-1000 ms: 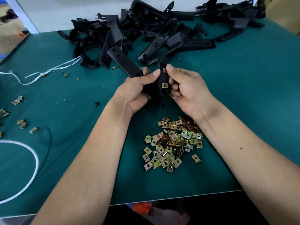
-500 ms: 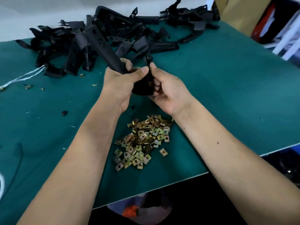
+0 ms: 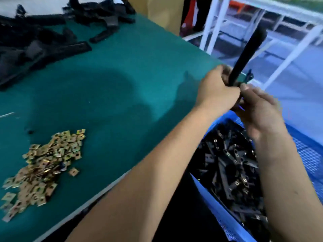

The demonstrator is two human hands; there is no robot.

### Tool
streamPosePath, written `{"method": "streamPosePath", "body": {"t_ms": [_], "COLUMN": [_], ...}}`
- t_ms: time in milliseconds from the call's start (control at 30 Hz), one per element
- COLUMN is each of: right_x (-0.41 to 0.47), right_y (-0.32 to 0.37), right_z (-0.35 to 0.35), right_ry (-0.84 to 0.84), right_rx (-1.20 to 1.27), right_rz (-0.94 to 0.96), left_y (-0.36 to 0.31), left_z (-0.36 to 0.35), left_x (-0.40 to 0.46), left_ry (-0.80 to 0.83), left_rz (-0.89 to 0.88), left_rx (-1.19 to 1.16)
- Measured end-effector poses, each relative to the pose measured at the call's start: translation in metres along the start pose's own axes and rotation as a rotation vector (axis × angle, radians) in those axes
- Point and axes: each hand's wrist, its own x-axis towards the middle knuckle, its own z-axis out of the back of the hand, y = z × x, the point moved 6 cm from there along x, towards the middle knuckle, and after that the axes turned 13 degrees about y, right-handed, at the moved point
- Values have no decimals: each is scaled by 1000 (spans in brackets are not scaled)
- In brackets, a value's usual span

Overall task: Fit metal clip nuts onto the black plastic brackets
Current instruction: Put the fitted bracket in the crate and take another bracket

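Note:
Both hands hold one black plastic bracket [image 3: 244, 55] past the table's right edge, above a blue crate [image 3: 216, 208]. My left hand [image 3: 216, 89] grips the bracket's lower end, and its long arm sticks up and to the right. My right hand [image 3: 258, 109] is blurred and grips the same lower end from the near side. A pile of several brass-coloured clip nuts [image 3: 42, 168] lies on the green table [image 3: 122, 70] at the near left. More black brackets [image 3: 43, 37] are heaped at the far left.
The blue crate beside the table holds several black brackets with clip nuts fitted. White metal rails [image 3: 288, 55] stand beyond the table's right edge. A brown carton [image 3: 162, 13] stands at the far end.
Both hands carried the bracket from above the table's middle to the right, past the table edge and over the blue crate. My view swung right with them.

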Motion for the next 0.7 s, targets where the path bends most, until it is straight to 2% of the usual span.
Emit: {"method": "streamPosePath", "body": {"t_ms": [100,200,300,400,533,600,700], "right_x": [-21,-42,-60,-66,-61,-49,-23], "right_y": [-21,-69,-118,-148,-147,-130,-85], "right_z": [87,151,179,185,186,179,152], "right_ry": [-256,-454,-489,-401,-434,-472,-505], "right_rx": [-168,-296,-607,-827,-883,-901,-939], "right_rz": [-80,-251,-441,-556,-590,-514,-368], "left_y": [33,92,156,189,175,149,95], "left_z": [-57,-97,-112,-102,-92,-88,-80], "left_x": [-1,-15,-41,-61,-59,-49,-31], "left_ry": [105,230,277,241,253,237,171], "left_rz": [42,261,592,802,802,706,457], "left_rx": [-3,-25,-60,112,321,420,522]}}
